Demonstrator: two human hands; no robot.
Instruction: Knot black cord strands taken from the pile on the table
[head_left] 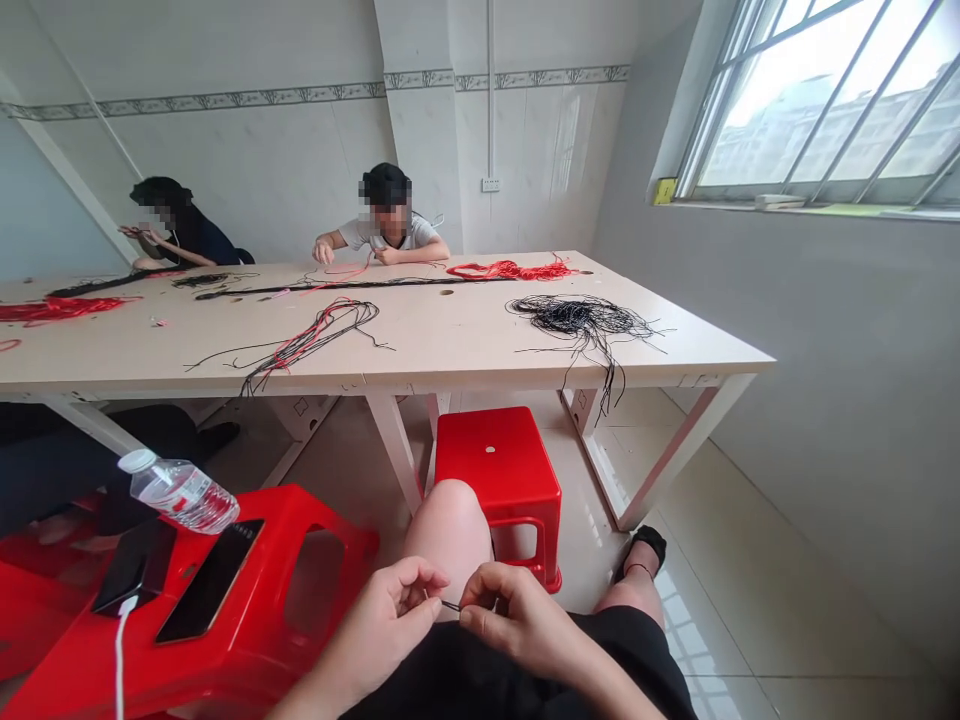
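Note:
Above my lap, my left hand (401, 612) and my right hand (506, 608) pinch a short black cord (451, 606) between thumbs and fingers. Only a small stretch of it shows in the gap between the two hands; the remainder is hidden by my fingers. Both hands are closed and nearly touch each other. Beyond my knees, a tangled bundle of black cords (577, 318) lies on the table (450, 345), some ends hanging over its front edge. Left of it lies a bundle of black and red cords (315, 335).
A red stool (499, 450) stands before my knee. On another red stool (262, 590) at my left are a water bottle (184, 495), a phone (214, 580) and a black box (139, 565) with a white cable. Two people sit across the table near red cords (517, 270).

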